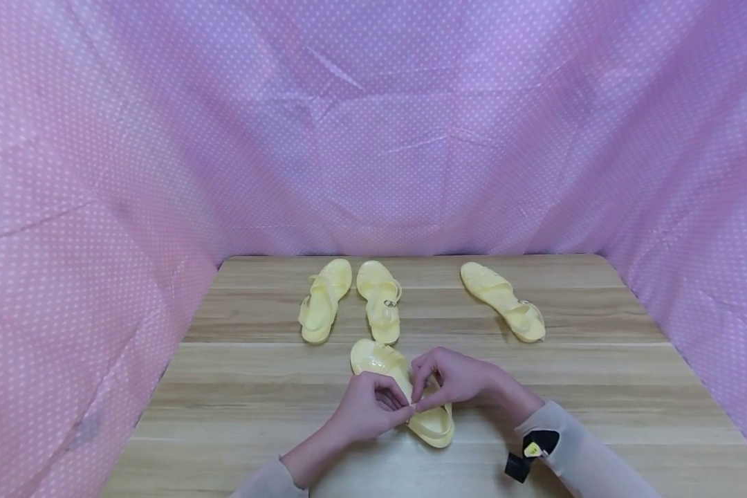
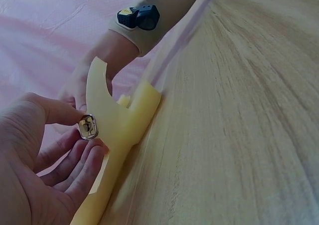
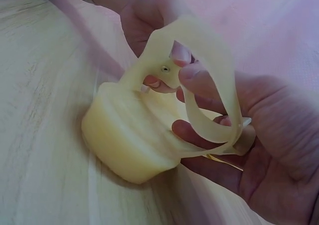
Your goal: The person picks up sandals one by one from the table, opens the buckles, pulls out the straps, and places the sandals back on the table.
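Observation:
A pale yellow jelly sandal (image 1: 382, 361) lies on the wooden table (image 1: 236, 387) right in front of me, heel toward me. Both hands meet over its heel strap. My left hand (image 1: 369, 409) pinches the small metal buckle (image 2: 88, 127) between thumb and fingers, where it sits on the strap (image 2: 112, 116). My right hand (image 1: 454, 379) holds the looped ankle strap (image 3: 212, 93), thumb on it near a round stud (image 3: 165, 69), fingers curled under. The sandal's heel (image 3: 127, 142) rests on the table. The hands hide the middle of the sandal in the head view.
Three more yellow sandals lie farther back: two side by side (image 1: 326, 299) (image 1: 380, 301) and one alone to the right (image 1: 503, 301). Pink dotted cloth (image 1: 373, 138) walls in the table on the left, back and right. A small black device (image 1: 529, 451) sits on my right wrist.

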`<state>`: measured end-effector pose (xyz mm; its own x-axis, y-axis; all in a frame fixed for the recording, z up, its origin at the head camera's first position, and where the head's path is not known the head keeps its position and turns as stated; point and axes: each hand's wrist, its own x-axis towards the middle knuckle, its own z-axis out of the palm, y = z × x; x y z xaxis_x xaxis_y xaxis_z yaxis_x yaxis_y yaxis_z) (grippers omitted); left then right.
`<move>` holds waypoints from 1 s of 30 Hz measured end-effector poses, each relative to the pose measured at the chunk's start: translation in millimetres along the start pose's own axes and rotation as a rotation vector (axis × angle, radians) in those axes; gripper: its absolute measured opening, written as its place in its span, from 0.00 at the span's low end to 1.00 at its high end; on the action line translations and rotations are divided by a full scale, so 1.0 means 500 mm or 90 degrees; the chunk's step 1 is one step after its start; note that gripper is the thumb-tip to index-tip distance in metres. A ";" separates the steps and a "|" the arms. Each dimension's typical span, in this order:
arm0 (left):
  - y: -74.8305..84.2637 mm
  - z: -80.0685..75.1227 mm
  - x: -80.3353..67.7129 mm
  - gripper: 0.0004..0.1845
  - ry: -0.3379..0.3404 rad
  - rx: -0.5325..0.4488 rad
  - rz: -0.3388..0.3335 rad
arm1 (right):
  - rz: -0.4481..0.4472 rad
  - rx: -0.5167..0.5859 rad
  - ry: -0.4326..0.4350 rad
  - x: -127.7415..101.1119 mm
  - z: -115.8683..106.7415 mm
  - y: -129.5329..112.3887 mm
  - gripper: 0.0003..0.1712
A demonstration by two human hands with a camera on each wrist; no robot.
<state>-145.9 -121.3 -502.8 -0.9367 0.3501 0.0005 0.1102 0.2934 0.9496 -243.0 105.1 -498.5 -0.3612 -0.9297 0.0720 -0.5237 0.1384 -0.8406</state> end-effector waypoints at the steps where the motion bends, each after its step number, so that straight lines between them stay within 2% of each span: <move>1: 0.000 0.000 0.000 0.05 -0.001 0.000 0.000 | -0.002 0.001 0.001 -0.001 0.000 0.000 0.05; 30: -0.003 0.002 0.004 0.05 -0.005 0.000 0.002 | 0.006 -0.010 0.002 -0.003 -0.001 0.000 0.05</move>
<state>-147.7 -120.2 -504.4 -0.9337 0.3580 0.0004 0.1125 0.2924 0.9497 -242.7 106.4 -498.3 -0.3680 -0.9275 0.0662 -0.5331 0.1521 -0.8322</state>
